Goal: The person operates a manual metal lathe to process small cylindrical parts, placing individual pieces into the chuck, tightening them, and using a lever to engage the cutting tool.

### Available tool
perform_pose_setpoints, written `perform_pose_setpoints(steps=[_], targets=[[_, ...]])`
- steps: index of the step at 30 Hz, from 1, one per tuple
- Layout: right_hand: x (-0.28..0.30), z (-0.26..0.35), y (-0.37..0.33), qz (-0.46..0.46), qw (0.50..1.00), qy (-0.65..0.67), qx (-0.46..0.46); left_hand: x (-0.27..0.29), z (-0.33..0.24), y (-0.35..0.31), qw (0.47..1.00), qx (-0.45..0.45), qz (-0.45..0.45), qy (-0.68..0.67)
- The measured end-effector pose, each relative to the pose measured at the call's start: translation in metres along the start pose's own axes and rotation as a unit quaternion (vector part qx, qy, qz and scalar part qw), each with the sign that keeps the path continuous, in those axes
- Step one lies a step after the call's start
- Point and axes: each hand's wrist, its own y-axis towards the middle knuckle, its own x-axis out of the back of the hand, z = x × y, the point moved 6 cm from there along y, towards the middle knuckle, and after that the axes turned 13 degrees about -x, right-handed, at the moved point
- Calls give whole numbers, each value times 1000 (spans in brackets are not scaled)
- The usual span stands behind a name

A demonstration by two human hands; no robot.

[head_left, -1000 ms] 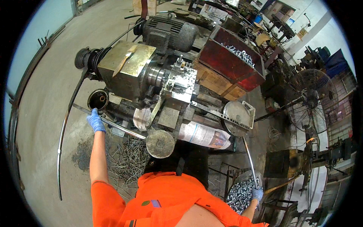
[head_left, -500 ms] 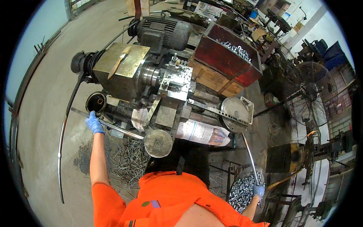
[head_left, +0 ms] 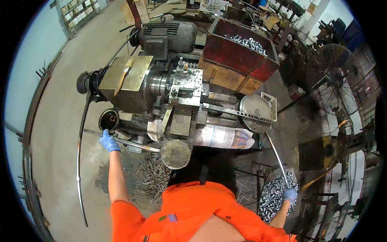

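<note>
My left hand (head_left: 109,141), in a blue glove, is closed round a metal lever bar (head_left: 137,144) that runs to a round grey disc (head_left: 175,154) at the machine's near side. My right hand (head_left: 290,195), gloved too, grips the lower end of a long shiny lever rod (head_left: 277,158). This rod slants down from below a round metal plate (head_left: 254,105) at the machine's right. Between them stands a lathe-like machine, with a bright spindle (head_left: 160,86) facing a metal tool block (head_left: 189,86). Whether a workpiece sits there I cannot tell.
A bucket (head_left: 264,211) of small metal parts stands under my right hand. A red box (head_left: 236,52) with more parts sits behind the machine. Thin metal scraps (head_left: 155,177) litter the floor. A large fan (head_left: 332,72) is at right; a brush (head_left: 121,82) lies on the spindle housing.
The whole view has shifted slightly, so the machine's near parts sit further right. Both hands remain on their levers, with little clear movement against the machine.
</note>
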Motion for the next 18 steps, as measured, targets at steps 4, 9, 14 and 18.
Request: perform_pose_setpoints(steps=[4,9,14,18], targets=[[14,6,-14,12,1000,4,-29,2,-4,-1,1000,-1,-15,-25],[1,-1,-9,8,999,-1,-46,-3,-11,-6,1000,-8,-7,6],[12,2,-19,9,998,48,-50,4,-1,2,1000,-9,-1,8],[22,6,-28,25,997,39,-56,1,2,2,1000,-3,21,-15]])
